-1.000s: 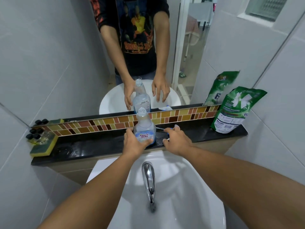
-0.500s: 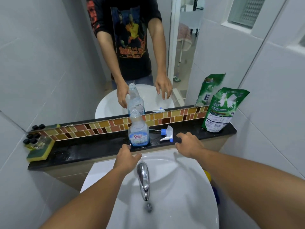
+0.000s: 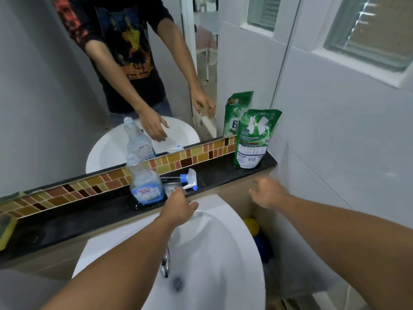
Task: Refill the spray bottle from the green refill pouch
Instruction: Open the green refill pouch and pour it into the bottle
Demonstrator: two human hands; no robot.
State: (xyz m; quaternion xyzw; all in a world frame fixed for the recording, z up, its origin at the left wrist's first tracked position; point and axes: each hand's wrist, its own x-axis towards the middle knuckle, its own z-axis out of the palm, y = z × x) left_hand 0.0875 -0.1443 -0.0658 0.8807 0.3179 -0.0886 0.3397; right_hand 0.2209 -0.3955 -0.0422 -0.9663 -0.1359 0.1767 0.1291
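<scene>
The clear spray bottle (image 3: 145, 182) with a blue label stands upright and uncapped on the black ledge (image 3: 73, 218) above the sink. Its white and blue trigger head (image 3: 188, 180) lies on the ledge just right of it. The green refill pouch (image 3: 253, 139) stands at the ledge's right end, leaning on the mirror. My left hand (image 3: 178, 208) hovers just in front of the ledge, below the bottle and trigger head, holding nothing. My right hand (image 3: 267, 192) is in the air below the pouch, fingers apart and empty.
A white basin (image 3: 225, 253) with a chrome tap (image 3: 165, 264) sits below the ledge. A yellow-green sponge (image 3: 5, 229) lies at the ledge's left end. The mirror (image 3: 89, 86) backs the ledge and a tiled wall (image 3: 335, 153) closes the right side. Yellow and blue objects (image 3: 257, 233) lie beside the basin.
Both hands let go of the bottle and trigger head and pulled back from the ledge. My right hand has moved right, toward the pouch. The view has swung to the right.
</scene>
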